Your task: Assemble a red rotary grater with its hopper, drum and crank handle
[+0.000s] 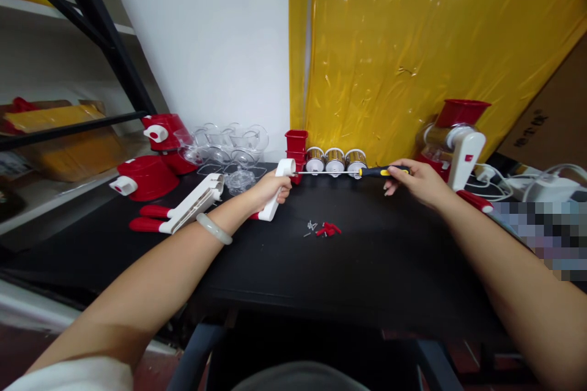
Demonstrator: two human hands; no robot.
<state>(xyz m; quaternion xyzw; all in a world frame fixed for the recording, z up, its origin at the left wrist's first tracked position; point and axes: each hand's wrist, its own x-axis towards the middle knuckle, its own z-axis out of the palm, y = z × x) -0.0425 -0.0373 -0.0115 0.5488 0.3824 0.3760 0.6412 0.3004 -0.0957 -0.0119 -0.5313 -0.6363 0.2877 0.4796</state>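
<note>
My left hand (pixel 271 191) is closed around a white crank handle (pixel 286 167) with a red grip, held raised over the black table. In my right hand (pixel 419 181) is a screwdriver (pixel 383 171) with a black and yellow handle. Its long shaft lies level, and the tip meets or nearly meets the round end of the crank handle; I cannot tell whether a screw sits there. Below, on the table, are small silver screws (pixel 312 225) beside a little heap of red plastic pieces (pixel 328 230). More white crank handles (pixel 195 201) with red grips lie left of my left forearm.
Red bases (pixel 147 178) and clear plastic parts (pixel 229 146) stand at the back left. Metal grating drums (pixel 334 160) and red hoppers (pixel 296 142) line the back. An assembled rotary grater (pixel 463 140) stands right, near white cables (pixel 499 183). Shelving is on the left.
</note>
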